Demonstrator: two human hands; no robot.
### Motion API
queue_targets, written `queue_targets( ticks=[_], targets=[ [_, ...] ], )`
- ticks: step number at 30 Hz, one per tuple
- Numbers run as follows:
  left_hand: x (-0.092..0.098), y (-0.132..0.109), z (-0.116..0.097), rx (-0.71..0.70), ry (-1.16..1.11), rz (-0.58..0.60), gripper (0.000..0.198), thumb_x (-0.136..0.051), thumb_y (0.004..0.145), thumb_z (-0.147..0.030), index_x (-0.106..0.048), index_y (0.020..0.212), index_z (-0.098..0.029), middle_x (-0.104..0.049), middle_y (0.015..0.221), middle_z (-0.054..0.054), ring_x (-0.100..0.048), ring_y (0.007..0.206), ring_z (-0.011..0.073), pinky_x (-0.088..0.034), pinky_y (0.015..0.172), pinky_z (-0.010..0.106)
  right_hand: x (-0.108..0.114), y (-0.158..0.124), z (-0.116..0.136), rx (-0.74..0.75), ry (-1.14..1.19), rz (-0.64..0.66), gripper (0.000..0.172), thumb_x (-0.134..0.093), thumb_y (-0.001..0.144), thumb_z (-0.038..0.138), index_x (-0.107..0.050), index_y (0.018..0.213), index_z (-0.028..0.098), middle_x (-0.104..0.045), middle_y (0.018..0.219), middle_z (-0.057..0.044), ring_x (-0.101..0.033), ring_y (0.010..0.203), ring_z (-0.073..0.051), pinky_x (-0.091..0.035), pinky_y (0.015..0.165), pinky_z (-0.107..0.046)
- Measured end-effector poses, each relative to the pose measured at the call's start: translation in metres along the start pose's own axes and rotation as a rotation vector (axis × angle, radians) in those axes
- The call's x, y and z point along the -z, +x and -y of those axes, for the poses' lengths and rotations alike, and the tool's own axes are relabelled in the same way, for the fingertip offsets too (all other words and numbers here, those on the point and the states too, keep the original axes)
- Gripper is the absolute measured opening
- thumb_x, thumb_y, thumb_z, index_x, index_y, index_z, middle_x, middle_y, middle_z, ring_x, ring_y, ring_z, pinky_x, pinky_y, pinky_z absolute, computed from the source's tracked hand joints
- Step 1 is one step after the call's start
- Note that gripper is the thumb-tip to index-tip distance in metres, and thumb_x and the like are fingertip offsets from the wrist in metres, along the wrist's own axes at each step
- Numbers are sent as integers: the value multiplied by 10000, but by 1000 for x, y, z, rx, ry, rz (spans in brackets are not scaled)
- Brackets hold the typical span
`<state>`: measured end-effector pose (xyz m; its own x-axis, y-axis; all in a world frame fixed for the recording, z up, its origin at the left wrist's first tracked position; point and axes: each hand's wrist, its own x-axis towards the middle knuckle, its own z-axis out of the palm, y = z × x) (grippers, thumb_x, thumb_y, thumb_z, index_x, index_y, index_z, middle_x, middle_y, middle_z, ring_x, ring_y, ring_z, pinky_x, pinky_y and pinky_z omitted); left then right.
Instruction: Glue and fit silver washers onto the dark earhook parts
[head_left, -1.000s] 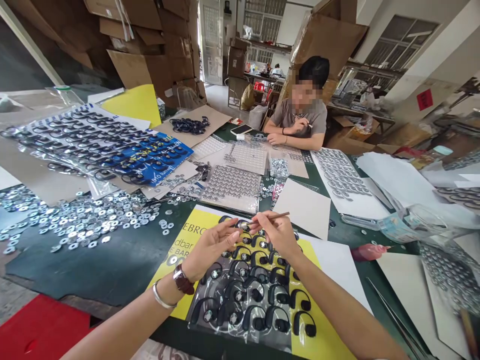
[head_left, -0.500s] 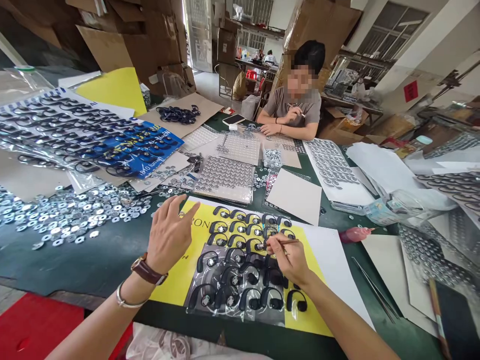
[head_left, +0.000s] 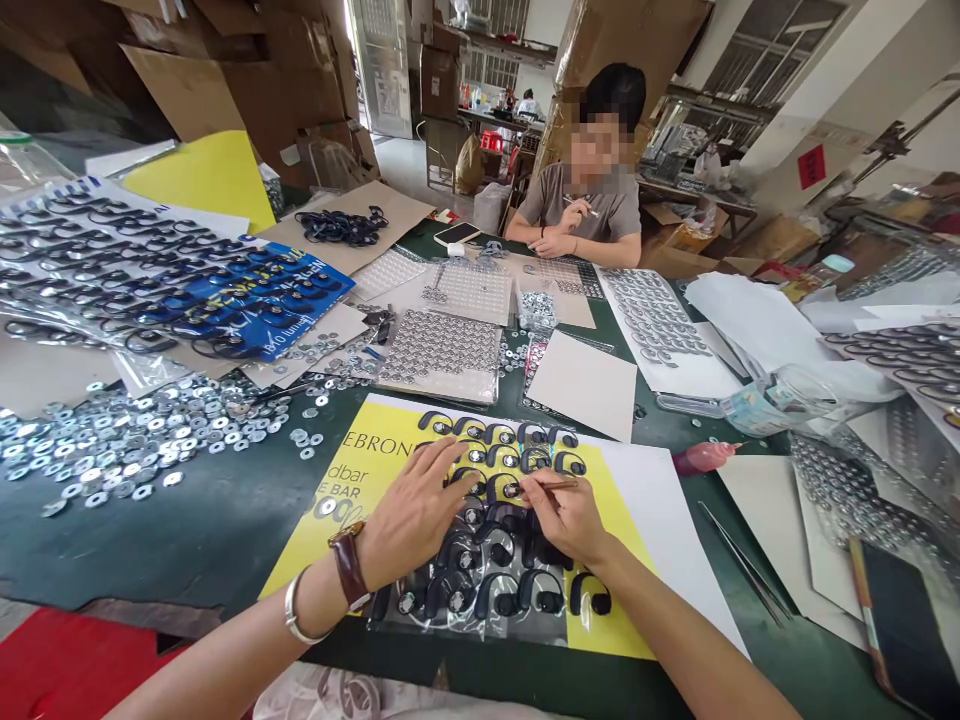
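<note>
Resting on the black hooks (head_left: 536,598), the left hand (head_left: 416,515) has its fingers spread loose; the right hand (head_left: 574,518) grasps a thin stick (head_left: 559,485), tip touching one hook on the yellow sheet (head_left: 360,470) on the desk (head_left: 225,520).

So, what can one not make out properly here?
Head view:
- Tip of the stick in the right hand: too small to tell what it touches.
- Some hooks: hidden under the left hand.
- Print on the yellow sheet: partly under that hand.
- Dark slab at lower right: cut by the edge.
</note>
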<state>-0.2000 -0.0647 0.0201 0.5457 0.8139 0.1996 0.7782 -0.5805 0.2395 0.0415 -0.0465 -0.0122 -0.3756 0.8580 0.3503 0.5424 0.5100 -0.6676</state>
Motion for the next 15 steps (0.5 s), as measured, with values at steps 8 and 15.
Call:
queue_targets(
  ticks=[8,15],
  targets=[
    [-12,9,-13,-163,-30,65,468,-497,763,14,-604,1148,-229,-443,1373,99,-296,1377,299,-299,1128,534,0,0,2,37,-14,1,250,-469,953,254,-633,772,203,-678,663,-31,-633,572,-140,-486,553,-243],
    [-20,20,-16,-198,33,134,598,-515,713,15,-541,1263,-217,-416,1411,117,-318,1363,319,-296,1122,536,-3,11,-1,-125,230,68,326,-489,944,337,-621,680,199,-678,639,-41,-655,551,-156,-522,543,-253]
  ],
)
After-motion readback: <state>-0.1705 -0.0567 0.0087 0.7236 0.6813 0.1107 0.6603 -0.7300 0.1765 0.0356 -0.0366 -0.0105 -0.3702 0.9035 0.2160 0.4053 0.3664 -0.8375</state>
